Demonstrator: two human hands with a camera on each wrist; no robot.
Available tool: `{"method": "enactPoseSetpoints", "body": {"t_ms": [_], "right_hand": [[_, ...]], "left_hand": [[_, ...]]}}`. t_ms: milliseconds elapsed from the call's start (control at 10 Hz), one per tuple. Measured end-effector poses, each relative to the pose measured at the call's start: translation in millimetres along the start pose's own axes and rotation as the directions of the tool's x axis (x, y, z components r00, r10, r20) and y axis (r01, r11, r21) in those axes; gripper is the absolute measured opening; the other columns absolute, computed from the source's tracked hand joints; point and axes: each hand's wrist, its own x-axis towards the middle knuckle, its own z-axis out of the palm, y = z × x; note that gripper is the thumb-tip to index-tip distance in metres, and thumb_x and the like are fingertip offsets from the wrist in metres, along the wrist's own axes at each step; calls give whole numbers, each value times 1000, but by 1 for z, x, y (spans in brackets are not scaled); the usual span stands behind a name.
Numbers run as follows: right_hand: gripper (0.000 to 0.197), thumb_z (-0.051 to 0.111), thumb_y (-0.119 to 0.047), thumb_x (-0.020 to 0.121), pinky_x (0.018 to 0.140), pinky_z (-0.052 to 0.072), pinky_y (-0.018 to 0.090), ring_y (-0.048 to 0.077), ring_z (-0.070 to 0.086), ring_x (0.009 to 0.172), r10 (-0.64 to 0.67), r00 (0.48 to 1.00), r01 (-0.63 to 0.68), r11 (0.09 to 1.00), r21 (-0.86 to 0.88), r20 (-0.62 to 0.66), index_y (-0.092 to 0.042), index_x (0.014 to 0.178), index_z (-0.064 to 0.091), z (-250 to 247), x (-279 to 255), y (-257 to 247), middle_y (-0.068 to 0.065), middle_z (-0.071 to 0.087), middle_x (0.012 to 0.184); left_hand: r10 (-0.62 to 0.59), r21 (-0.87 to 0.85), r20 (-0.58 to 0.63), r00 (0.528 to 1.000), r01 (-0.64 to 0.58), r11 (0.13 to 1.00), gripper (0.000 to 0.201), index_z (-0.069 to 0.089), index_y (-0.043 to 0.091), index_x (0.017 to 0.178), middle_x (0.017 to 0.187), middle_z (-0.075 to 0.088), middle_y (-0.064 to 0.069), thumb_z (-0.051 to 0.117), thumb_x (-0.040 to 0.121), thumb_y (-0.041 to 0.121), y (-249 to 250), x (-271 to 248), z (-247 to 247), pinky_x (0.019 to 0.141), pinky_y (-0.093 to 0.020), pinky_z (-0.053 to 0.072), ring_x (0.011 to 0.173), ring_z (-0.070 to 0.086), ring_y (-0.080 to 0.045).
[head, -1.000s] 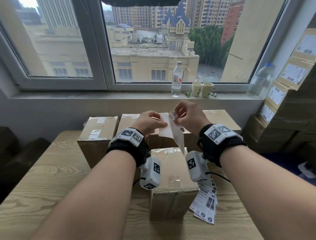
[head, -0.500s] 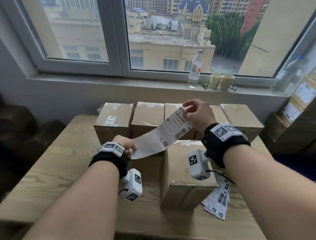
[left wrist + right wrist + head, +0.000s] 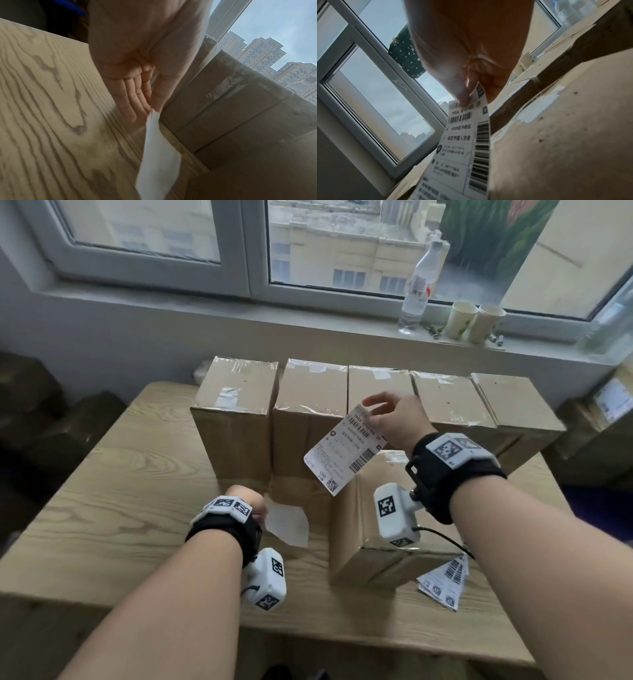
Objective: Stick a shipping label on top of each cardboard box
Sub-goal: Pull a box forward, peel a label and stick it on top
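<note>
My right hand (image 3: 390,419) pinches the top corner of a printed shipping label (image 3: 344,448) (image 3: 465,142), which hangs free in the air above the near cardboard box (image 3: 373,508). Low over the table, my left hand (image 3: 255,506) (image 3: 150,105) pinches a blank white backing sheet (image 3: 287,523) (image 3: 157,159) between thumb and fingers. Several taped cardboard boxes (image 3: 236,392) stand in a row along the far side of the wooden table (image 3: 113,508). None of their tops shows a label.
A small pile of spare labels (image 3: 443,578) lies on the table right of the near box. On the windowsill stand a water bottle (image 3: 418,285) and two paper cups (image 3: 474,320). More labelled boxes (image 3: 609,412) are stacked at the far right.
The label has come fully off its backing. My left hand has dropped toward the table with the blank sheet, while my right hand keeps the label raised. The head view has tilted down.
</note>
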Motion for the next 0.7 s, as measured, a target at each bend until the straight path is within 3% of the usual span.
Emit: {"method": "enactPoseSetpoints", "body": {"t_ms": [100,200,300,400,500,600,700], "right_hand": [[9,68,-17,89,77,59,36,21,70,89,9,1000,-9,1000,11,10,-21,95,63,1,-2,3,4,71,92],[12,68,-16,89,79,59,36,21,69,90,12,1000,-12,1000,4,26,-18,100,64,-5,-5,0,3,70,91],[17,67,-13,89,79,59,36,21,69,91,-2,1000,2,1000,-7,27,-15,105,64,-19,-11,-7,3,69,94],[20,69,-15,87,78,59,35,21,69,90,-21,999,21,1000,6,25,-14,107,64,-35,-17,-18,4,70,97],[16,70,-12,86,78,58,34,22,70,90,-54,998,54,999,-9,21,-15,101,65,-52,-21,-24,6,71,97],[18,69,-7,86,77,57,32,23,69,92,-58,998,58,998,-15,32,-16,101,65,-67,-27,-25,2,70,94],[28,71,-5,84,77,57,31,22,68,94,-54,998,54,998,13,20,-14,109,64,-76,-33,-24,2,69,98]], "left_hand": [[52,311,-26,998,-41,950,38,63,-3,119,119,67,-12,65,89,18,8,-8,-6,87,-29,55,105,66,-26],[175,134,-82,981,-163,977,36,69,-3,105,106,70,-16,77,75,16,32,-15,-9,82,-33,55,97,68,-31],[342,-158,-31,939,-343,926,8,70,10,79,82,68,-10,75,77,17,71,-47,-8,59,-26,49,63,60,-19],[479,-193,151,865,-450,872,20,71,17,83,79,67,2,65,90,34,111,-89,-5,61,-19,47,64,55,-8],[496,-123,369,786,-488,864,23,68,12,91,74,68,3,68,87,35,135,-122,0,61,-18,45,61,56,-6],[489,-59,440,753,-519,853,11,66,9,91,70,73,2,68,88,19,144,-139,10,62,-19,48,53,63,-5],[467,-96,457,757,-480,872,4,65,7,88,75,74,-2,67,88,11,144,-150,18,65,-21,56,61,69,-10]]}}
